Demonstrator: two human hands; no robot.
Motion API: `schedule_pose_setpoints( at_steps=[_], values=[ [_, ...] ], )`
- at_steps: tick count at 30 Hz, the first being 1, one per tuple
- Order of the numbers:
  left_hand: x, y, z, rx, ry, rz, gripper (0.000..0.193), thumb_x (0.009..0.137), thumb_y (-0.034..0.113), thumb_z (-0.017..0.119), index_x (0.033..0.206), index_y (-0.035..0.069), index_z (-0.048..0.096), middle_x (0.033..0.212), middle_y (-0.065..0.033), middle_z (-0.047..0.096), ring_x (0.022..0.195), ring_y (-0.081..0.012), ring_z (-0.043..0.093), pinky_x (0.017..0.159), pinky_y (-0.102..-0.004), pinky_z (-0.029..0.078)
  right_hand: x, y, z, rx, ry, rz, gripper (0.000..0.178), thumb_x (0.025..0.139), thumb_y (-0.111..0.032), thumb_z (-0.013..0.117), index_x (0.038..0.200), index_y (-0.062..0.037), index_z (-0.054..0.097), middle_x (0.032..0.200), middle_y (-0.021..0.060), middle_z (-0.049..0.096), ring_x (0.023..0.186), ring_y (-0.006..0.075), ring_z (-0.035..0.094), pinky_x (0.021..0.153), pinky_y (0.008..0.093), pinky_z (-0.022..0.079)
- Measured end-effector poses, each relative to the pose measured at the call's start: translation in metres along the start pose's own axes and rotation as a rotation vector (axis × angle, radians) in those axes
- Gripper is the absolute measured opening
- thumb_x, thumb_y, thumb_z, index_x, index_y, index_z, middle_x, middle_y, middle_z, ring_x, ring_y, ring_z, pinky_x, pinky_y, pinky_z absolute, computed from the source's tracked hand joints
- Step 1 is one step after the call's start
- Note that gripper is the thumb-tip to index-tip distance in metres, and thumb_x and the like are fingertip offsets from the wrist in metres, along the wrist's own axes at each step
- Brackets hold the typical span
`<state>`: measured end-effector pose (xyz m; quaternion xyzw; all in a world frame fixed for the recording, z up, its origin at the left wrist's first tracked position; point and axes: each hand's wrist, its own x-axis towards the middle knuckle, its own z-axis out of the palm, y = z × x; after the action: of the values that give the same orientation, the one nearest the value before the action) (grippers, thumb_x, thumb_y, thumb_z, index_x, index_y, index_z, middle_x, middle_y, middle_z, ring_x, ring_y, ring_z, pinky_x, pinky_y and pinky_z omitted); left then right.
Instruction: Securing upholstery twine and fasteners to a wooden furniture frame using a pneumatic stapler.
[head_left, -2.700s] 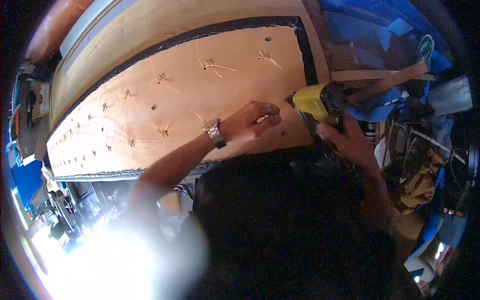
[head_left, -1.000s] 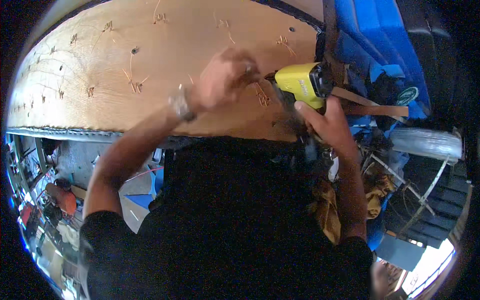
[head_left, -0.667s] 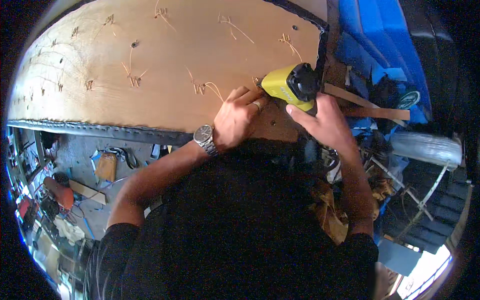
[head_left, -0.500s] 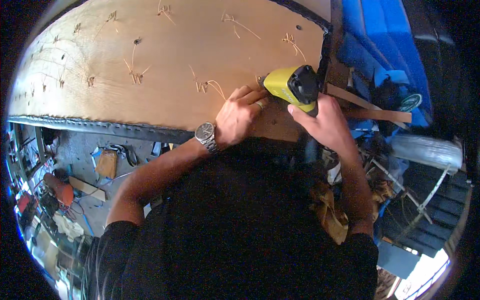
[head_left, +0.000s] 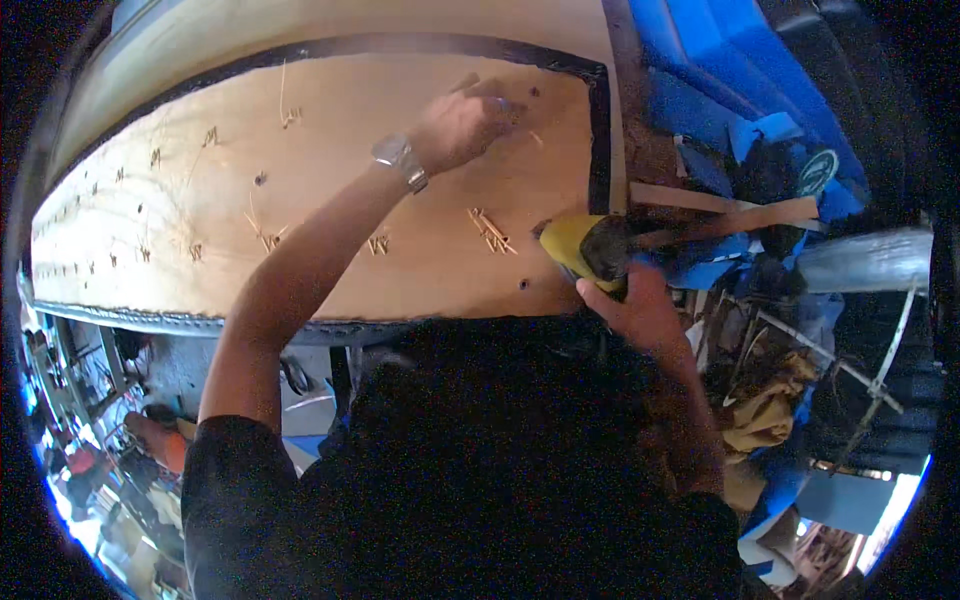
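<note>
A broad tan board (head_left: 430, 285) with black fabric stapled along its edges lies in front of me. Small zigzags of twine (head_left: 490, 232) are fastened to its face in rows. My left hand (head_left: 465, 128), with a metal watch (head_left: 400, 160) at the wrist, is over the far right part of the board near a loose twine end. Motion smears its fingers, so what they hold is unclear. My right hand (head_left: 640, 305) grips a yellow-and-black staple gun (head_left: 585, 248) by its handle. Its nose is by the board's right side, close to a twine zigzag.
Wooden strips (head_left: 740, 215) jut out past the board's right edge, in front of blue sheeting (head_left: 700, 100). A clear-wrapped roll (head_left: 865, 262) sits at the right. Brown crumpled material (head_left: 765, 415) lies below. Clutter covers the floor at left.
My left hand has left the near twine zigzag beside the tool and moved to the far part of the board. The staple gun has pulled back toward me. My view has shifted.
</note>
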<state>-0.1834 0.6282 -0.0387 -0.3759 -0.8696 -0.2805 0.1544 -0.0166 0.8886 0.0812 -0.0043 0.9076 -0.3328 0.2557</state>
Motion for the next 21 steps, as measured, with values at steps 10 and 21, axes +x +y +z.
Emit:
schedule_pose_setpoints(
  at_steps=[10, 21],
  values=[
    [0.007, 0.003, 0.017, -0.038, -0.001, -0.009, 0.017, 0.085, 0.020, 0.063, 0.098, 0.015, 0.071, 0.098, -0.0079, 0.065, 0.092, -0.0313, 0.057, 0.081, -0.0417, 0.050, 0.000, 0.006, 0.002, -0.087, 0.004, 0.034, 0.042, 0.082, -0.032, 0.070, 0.107, 0.0010, 0.063, 0.092, 0.0209, 0.069, 0.087, 0.0323, 0.067, 0.079, 0.0408, 0.051],
    [0.008, 0.041, 0.016, -0.628, 0.159, -0.232, 0.014, 0.093, 0.015, 0.054, 0.088, 0.005, 0.063, 0.081, -0.0115, 0.063, 0.071, -0.0268, 0.060, 0.065, -0.0352, 0.047, 0.005, 0.004, 0.000, -0.055, -0.020, 0.013, 0.045, 0.083, -0.035, 0.069, 0.110, -0.0004, 0.064, 0.099, 0.0205, 0.069, 0.092, 0.0334, 0.067, 0.084, 0.0414, 0.050]
  ],
)
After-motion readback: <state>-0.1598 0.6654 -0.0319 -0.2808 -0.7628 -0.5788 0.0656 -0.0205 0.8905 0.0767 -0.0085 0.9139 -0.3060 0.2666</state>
